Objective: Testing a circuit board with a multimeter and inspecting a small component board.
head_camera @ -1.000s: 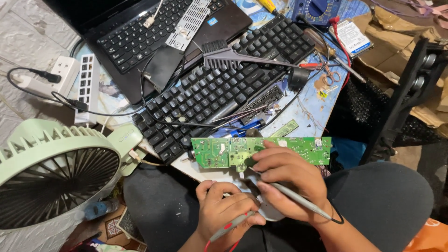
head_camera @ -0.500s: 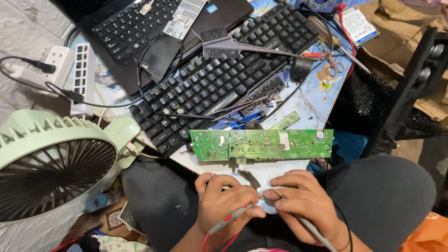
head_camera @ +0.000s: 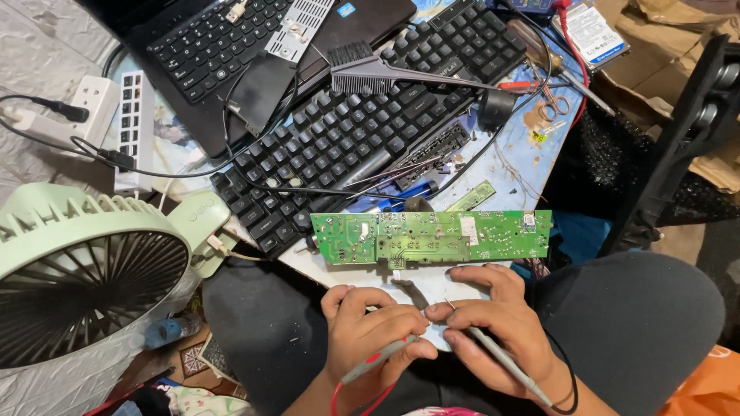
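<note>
— Lower centre: gripped a thin grey red-leaded probe [head_camera: 378,360] in the left hand [head_camera: 370,331], a matching black-leaded probe [head_camera: 501,366] in the right hand [head_camera: 493,323], tips nearly together.
— And the long green circuit board [head_camera: 432,236]?
— Lay flat just above, mid-frame. Beyond, toward the top: black plastic keyboard [head_camera: 362,131].

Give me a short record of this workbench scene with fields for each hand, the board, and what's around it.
left hand: holds a thin probe with a red lead
right hand: holds a thin probe with a black lead
probe tips: close together between the hands, off the board
circuit board: green, lying flat just beyond the hands
beyond board: black keyboard, brush, laptop
to the left: pale green fan, white power strip
</note>
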